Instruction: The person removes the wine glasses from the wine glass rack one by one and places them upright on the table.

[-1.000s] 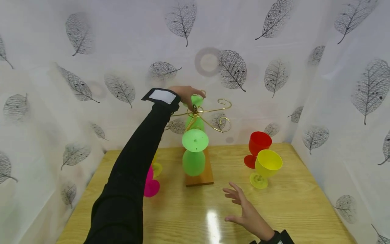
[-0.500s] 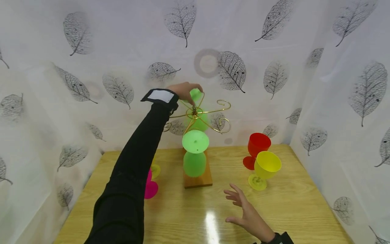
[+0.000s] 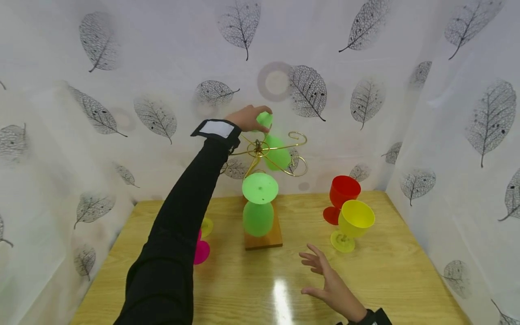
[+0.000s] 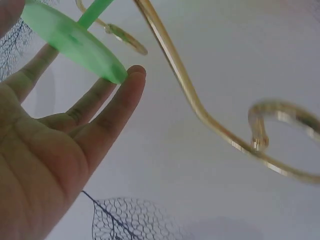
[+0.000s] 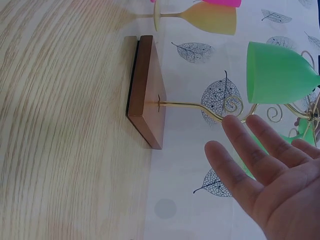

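My left hand [image 3: 248, 118] grips the round foot of an upside-down green goblet [image 3: 278, 152] at the back of a gold wire rack. In the left wrist view, fingertips curl round the edge of that goblet's foot [image 4: 75, 42], close to a gold rack arm [image 4: 182, 87]. The goblet's bowl tilts to the right behind the rack arms. A second green goblet [image 3: 260, 216] hangs bowl-down at the rack's front, above the wooden base [image 3: 264, 241]. My right hand [image 3: 335, 289] is held over the table with spread fingers, holding nothing.
On the right of the table [image 3: 252, 289] stand a red goblet [image 3: 343, 192] and a yellow goblet [image 3: 355, 219]. At left, a pink goblet [image 3: 201, 253] and another yellow goblet [image 3: 207, 226] are partly hidden by my left sleeve [image 3: 174, 230]. A leaf-print curtain [image 3: 183, 54] surrounds the table.
My left hand has risen slightly with the green goblet, whose bowl has swung right and tilted. The right hand stays in place.
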`<state>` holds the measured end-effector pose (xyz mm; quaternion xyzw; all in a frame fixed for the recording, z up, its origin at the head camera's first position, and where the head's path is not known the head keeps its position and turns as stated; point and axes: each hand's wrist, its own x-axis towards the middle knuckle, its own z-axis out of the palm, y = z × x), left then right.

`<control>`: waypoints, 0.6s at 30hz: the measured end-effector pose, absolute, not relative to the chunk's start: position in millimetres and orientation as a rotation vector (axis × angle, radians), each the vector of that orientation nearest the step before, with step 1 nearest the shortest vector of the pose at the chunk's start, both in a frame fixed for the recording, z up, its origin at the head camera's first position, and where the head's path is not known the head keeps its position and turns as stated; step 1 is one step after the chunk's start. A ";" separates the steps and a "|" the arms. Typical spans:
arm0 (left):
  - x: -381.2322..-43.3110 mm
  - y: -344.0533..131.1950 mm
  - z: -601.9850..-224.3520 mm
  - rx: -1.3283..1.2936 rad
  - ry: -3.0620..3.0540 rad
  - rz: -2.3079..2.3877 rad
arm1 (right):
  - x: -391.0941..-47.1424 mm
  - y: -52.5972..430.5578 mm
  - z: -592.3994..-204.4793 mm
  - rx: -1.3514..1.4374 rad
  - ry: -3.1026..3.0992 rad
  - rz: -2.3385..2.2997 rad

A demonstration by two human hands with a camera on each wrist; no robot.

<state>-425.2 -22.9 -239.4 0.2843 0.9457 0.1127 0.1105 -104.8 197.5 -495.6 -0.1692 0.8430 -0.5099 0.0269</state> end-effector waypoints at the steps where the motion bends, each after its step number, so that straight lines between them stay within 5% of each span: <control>1: -425.4 -24.9 -238.3 0.824 2.791 0.332 | -105.2 197.6 -496.4 -0.533 2.612 -1.577; 18: -424.1 -71.0 -232.9 0.595 2.947 0.260 | -107.6 191.9 -498.4 -0.543 2.587 -1.568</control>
